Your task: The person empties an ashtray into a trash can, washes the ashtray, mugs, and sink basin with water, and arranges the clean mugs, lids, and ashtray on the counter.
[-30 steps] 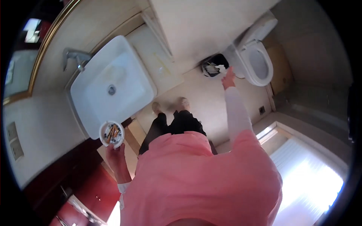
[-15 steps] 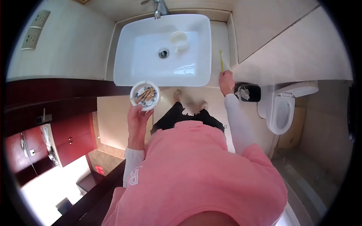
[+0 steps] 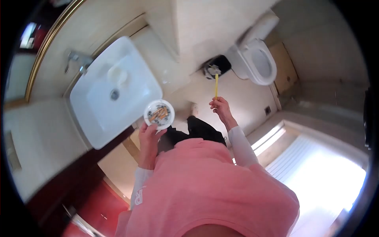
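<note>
Ashtray (image 3: 171, 117), white & round, is just off the sink's (image 3: 92, 104) near right corner; we've got it in our L hand (image 3: 150, 137), thumb & fingers gripping the near rim. Several orange-brown cig. butts (image 3: 160, 114) lie in it amid dark ash. Our R hand (image 3: 222, 108) is well to the right of the sink, fingertips pinching the near end of a thin yellow stick (image 3: 216, 87). Its far end points away from us & overlaps the black bin (image 3: 224, 64) as we see it; can't tell if they touch. Bin's on the floor right of the sink, w/ crumpled whitish paper (image 3: 213, 70) in it. Toilet (image 3: 244, 65), lid up, is further right of the sink, next to the bin. In the sink we make out a round, whitish, cup-like thing (image 3: 117, 74), blurred, near the drain (image 3: 114, 94). Faucet (image 3: 81, 60) is at the sink's back edge; gold-framed mirror (image 3: 23, 75) is on the wall to the sink's left. We're in a pink top (image 3: 213, 170) & black trousers (image 3: 204, 130), right of the sink.
</note>
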A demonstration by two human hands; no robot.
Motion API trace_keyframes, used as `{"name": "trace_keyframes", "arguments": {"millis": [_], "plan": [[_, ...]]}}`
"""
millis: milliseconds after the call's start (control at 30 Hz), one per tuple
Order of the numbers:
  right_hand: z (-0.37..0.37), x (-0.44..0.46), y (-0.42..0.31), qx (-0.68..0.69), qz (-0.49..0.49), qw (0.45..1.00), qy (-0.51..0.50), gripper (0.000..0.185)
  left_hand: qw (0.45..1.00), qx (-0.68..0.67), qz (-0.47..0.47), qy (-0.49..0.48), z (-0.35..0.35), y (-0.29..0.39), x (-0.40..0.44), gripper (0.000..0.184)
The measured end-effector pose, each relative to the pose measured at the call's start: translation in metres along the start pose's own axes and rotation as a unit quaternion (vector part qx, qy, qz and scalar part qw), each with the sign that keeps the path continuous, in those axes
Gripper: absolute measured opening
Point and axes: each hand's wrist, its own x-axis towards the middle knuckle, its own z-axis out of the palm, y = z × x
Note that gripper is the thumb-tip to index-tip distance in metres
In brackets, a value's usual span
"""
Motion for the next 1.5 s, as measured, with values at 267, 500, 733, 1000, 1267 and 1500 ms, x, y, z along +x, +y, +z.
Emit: {"name": "trace_keyframes", "arguments": {"millis": [267, 500, 733, 1000, 1267, 1500], "plan": [[-0.164, 0.032, -0.01, 0.061, -0.056, 0.967, 0.242, 0.013, 0.972, 0.163, -0.087, -0.147, 0.223, -0.135, 0.17, 0.057], [-0.263, 0.093, 0.049, 0.192, -0.022, 0.907, 0.375, 0.014, 0.958, 0.221, -0.144, -0.112, 0.326, -0.336, 0.446, 0.071], [-0.338, 0.198, 0.128, 0.014, 0.079, 0.87, 0.487, 0.018, 0.917, 0.389, -0.074, -0.052, 0.371, -0.51, 0.669, 0.069], [-0.364, 0.414, 0.091, -0.042, 0.065, 0.955, 0.285, 0.023, 0.894, 0.395, -0.139, -0.157, 0.358, -0.544, 0.743, 0.064], [-0.335, 0.608, 0.109, -0.031, 0.021, 0.991, 0.13, 0.025, 0.864, 0.411, -0.157, -0.245, 0.363, -0.522, 0.745, 0.059], [-0.349, 0.664, 0.124, -0.197, -0.001, 0.952, 0.233, 0.016, 0.867, 0.379, -0.189, -0.264, 0.371, -0.522, 0.765, 0.058]]}}
